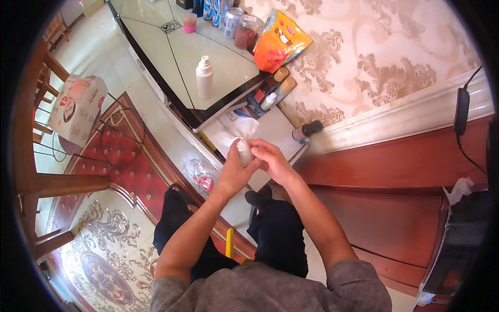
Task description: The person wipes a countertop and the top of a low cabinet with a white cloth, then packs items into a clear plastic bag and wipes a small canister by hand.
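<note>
Over an open drawer (269, 121), both my hands are at a small bundle in thin white wrapping (245, 151). My left hand (235, 173) grips its left side, the thumb across the lower end. From the right, the fingers of my right hand (273, 160) pinch it. The loose wrapping (243, 128) fans out above a twisted neck; what is inside is hidden. Under the hands, papers or a flat white box cover much of the drawer. A white bottle with a capped top (204, 80) stands upright on the tiled cabinet top (156, 48), beyond my hands.
Along the drawer's far side are a small white bottle (268, 101), wooden-capped bottles (286, 85) and a dark bottle (308, 130). An orange pouch (281, 43), jar (246, 33), can (233, 22) and pink cup (190, 23) stand behind. A clear printed bag (200, 175) lies below left.
</note>
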Demonstrator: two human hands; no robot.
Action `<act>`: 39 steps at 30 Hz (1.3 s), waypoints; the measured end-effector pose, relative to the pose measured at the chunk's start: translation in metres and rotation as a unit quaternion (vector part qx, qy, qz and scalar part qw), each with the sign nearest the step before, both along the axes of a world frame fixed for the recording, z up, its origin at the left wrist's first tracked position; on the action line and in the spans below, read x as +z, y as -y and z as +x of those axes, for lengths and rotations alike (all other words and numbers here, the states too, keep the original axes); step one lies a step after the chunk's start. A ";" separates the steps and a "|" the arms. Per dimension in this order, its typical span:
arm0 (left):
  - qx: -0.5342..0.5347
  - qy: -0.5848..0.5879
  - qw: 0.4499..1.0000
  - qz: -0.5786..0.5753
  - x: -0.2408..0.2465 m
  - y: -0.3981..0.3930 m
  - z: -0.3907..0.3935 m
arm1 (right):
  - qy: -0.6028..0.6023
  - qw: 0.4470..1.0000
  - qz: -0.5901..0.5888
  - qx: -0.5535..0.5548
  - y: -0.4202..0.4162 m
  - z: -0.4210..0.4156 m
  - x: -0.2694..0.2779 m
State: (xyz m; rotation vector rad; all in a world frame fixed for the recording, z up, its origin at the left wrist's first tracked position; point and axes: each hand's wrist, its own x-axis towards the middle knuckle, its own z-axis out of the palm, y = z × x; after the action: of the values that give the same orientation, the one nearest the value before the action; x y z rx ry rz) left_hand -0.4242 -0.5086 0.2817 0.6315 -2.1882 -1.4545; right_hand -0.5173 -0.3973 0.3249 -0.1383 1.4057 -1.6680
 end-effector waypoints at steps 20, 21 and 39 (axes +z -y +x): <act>0.034 0.029 0.788 0.614 0.040 0.052 0.012 | -0.475 0.715 0.431 -0.277 0.072 -0.143 -0.128; 0.032 0.029 0.790 0.611 0.038 0.053 0.012 | -0.454 0.730 0.435 -0.269 0.068 -0.139 -0.122; 0.050 0.003 0.955 0.294 0.073 0.050 0.008 | -0.312 0.946 -0.083 0.021 0.047 0.010 0.037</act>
State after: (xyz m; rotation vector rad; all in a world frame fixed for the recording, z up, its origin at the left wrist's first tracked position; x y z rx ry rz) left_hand -0.4162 -0.5585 0.3551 0.9198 -1.6790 -2.0571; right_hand -0.5076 -0.4444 0.3618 -0.8479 1.6915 -1.7851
